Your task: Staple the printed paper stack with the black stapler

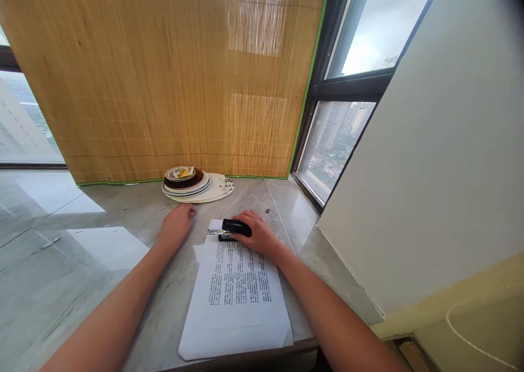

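Observation:
A black stapler lies across the top end of a printed paper stack, its metal staple channel sticking out to the left. My right hand is wrapped round the stapler's back part from the right. To the left of the paper, my left hand rests on the counter with its fingers curled in. Whatever those fingers may hold is hidden from view. Beyond the right hand, small dark pieces, which look like staple strips, lie on the counter.
Stacked plates stand on a white oval platter at the back, before a bamboo blind. The grey marble counter meets a white wall and a window on the right. The counter's front edge runs under the paper's near end.

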Demonstrator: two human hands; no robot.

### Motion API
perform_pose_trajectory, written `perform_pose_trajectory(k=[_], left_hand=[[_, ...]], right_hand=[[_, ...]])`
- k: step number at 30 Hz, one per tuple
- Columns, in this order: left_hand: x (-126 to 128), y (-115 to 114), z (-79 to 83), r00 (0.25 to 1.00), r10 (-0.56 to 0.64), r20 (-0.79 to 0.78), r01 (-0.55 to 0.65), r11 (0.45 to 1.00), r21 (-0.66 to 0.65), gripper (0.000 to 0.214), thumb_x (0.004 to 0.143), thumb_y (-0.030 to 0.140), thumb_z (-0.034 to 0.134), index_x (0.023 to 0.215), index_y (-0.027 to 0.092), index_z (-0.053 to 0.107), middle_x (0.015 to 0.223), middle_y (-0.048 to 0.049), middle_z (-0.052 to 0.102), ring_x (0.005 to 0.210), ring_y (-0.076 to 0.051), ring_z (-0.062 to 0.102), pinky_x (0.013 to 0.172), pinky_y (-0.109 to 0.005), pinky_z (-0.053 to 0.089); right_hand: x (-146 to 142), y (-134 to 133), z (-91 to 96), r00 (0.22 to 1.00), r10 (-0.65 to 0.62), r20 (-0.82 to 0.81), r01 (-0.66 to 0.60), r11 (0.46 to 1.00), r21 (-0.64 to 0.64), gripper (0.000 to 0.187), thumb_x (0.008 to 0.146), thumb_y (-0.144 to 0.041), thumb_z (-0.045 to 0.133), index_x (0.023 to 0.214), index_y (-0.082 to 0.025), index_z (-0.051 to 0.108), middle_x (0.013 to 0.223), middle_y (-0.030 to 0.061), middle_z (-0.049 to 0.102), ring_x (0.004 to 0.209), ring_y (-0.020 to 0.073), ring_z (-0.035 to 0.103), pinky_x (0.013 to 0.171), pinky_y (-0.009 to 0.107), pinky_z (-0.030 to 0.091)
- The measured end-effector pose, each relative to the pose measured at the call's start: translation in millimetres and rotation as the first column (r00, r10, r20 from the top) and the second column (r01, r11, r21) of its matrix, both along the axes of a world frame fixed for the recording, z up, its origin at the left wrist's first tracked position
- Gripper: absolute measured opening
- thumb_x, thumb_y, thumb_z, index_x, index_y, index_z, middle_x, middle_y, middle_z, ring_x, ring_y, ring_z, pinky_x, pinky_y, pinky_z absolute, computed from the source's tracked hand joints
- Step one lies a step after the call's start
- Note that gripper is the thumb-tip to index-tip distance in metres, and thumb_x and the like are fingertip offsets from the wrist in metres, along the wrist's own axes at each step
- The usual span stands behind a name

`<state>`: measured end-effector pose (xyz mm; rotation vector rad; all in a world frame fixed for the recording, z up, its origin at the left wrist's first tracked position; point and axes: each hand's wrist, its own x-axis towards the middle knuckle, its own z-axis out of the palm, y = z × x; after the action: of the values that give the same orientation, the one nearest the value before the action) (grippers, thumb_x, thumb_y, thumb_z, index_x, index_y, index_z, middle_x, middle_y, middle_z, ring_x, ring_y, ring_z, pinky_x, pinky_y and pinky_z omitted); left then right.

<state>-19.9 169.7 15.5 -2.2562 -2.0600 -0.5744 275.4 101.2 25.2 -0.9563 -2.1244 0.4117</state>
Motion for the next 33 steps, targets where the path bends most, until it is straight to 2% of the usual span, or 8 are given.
perform_pose_trajectory(k=[4,8,10,14,19,24,29,33], left_hand=[[10,-2,4.0,0.980,-0.112,0.163,0.099,0.991,0.087,0.023,0.094,0.024,0.042,0.096,0.020,0.064,0.111,-0.0123,0.073,0.089,-0.026,0.068,0.077,-0.034,0.050],[32,-15,12.0,0.843,-0.293,0.451,0.249,0.956,0.154,0.020,0.097,0.035,0.043,0.098,0.022,0.058,0.102,-0.0053,0.073,0.066,-0.016,0.061,0.069,-0.028,0.048],[41,-21,14.5,0.784,-0.342,0.517,0.289,0.940,0.184,0.020,0.097,0.038,0.046,0.097,0.022,0.058,0.093,-0.0034,0.070,0.064,-0.015,0.059,0.066,-0.026,0.047],[47,-26,14.1,0.691,-0.385,0.612,0.321,0.922,0.217,0.026,0.098,0.042,0.048,0.109,0.021,0.059,0.094,-0.0037,0.068,0.065,-0.014,0.057,0.062,-0.025,0.046],[47,-28,12.9,0.723,-0.376,0.580,0.336,0.924,0.181,0.033,0.100,0.045,0.045,0.106,0.021,0.066,0.083,-0.0013,0.068,0.057,-0.013,0.052,0.057,-0.024,0.042],[49,-29,14.0,0.692,-0.348,0.633,0.347,0.929,0.132,0.039,0.096,0.053,0.050,0.108,0.020,0.068,0.086,-0.0022,0.071,0.055,-0.013,0.053,0.058,-0.025,0.044],[49,-31,15.9,0.784,-0.362,0.504,0.329,0.931,0.158,0.036,0.090,0.050,0.062,0.109,0.021,0.072,0.068,0.0022,0.065,0.060,-0.016,0.055,0.064,-0.027,0.043],[50,-33,17.2,0.760,-0.420,0.496,0.387,0.905,0.174,0.038,0.093,0.046,0.059,0.122,0.022,0.067,0.085,-0.0017,0.075,0.071,-0.018,0.063,0.072,-0.029,0.048]], right_hand=[[-5,-1,-5.0,0.997,-0.048,0.066,0.049,0.999,-0.014,0.029,0.086,-0.025,0.077,0.113,-0.024,0.069,0.098,0.0036,0.070,0.096,0.0214,0.061,0.088,0.034,0.047],[-4,0,-6.6,0.996,-0.088,0.003,0.088,0.996,-0.028,0.026,0.085,-0.024,0.078,0.110,-0.024,0.070,0.095,0.0028,0.071,0.091,0.0207,0.063,0.084,0.032,0.048],[-2,3,-7.4,0.989,-0.143,-0.046,0.141,0.989,-0.032,0.026,0.084,-0.024,0.079,0.108,-0.024,0.070,0.094,0.0027,0.070,0.089,0.0204,0.064,0.082,0.032,0.048],[3,9,-10.8,0.970,-0.229,-0.077,0.226,0.973,-0.045,0.027,0.081,-0.025,0.081,0.107,-0.024,0.071,0.093,0.0023,0.068,0.085,0.0198,0.064,0.082,0.032,0.048],[6,12,-13.5,0.969,-0.239,-0.066,0.235,0.970,-0.058,0.027,0.080,-0.027,0.083,0.105,-0.024,0.072,0.091,0.0017,0.068,0.084,0.0194,0.064,0.082,0.032,0.047],[5,11,-13.4,0.971,-0.235,-0.033,0.233,0.971,-0.061,0.026,0.081,-0.033,0.083,0.102,-0.024,0.072,0.089,0.0019,0.069,0.083,0.0196,0.064,0.082,0.033,0.046],[5,11,-12.7,0.973,-0.230,-0.031,0.228,0.972,-0.062,0.026,0.080,-0.031,0.083,0.103,-0.023,0.073,0.090,0.0024,0.070,0.084,0.0199,0.065,0.083,0.033,0.047],[5,11,-12.0,0.972,-0.233,-0.033,0.230,0.971,-0.067,0.026,0.079,-0.027,0.083,0.102,-0.024,0.073,0.090,0.0024,0.070,0.084,0.0203,0.065,0.082,0.033,0.047]])
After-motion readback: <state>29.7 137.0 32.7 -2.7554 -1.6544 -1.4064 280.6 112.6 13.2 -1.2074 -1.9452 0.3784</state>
